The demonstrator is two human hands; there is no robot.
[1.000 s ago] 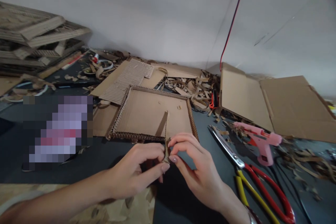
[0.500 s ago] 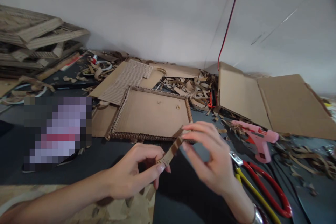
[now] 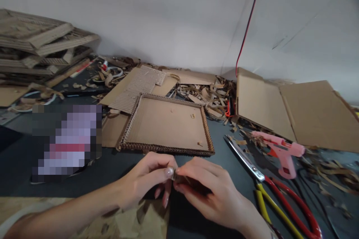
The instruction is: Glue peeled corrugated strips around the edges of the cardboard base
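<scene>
My left hand (image 3: 150, 179) pinches a small cardboard strip (image 3: 174, 175) between thumb and fingers. From the other side my right hand (image 3: 209, 188) closes on the same strip, its fingertips nearly touching the left thumb. Most of the strip is hidden by my fingers. Just beyond both hands lies a flat cardboard tray (image 3: 168, 123) with a raised corrugated rim and a few small scraps inside. Right of my right hand rest scissors (image 3: 259, 175) with one red and one yellow handle.
A pink glue gun (image 3: 280, 149) lies at the right, before an open cardboard folder (image 3: 260, 101). Corrugated sheets (image 3: 134, 86) and paper shreds (image 3: 207, 91) lie behind the tray. Cardboard frames (image 3: 42, 44) are stacked far left. A blurred purple item (image 3: 70, 138) lies left.
My right hand has moved down and left to meet my left hand. The strip, stretched between them before, is now mostly covered. The tray's near right corner and the scissor blades have come into view.
</scene>
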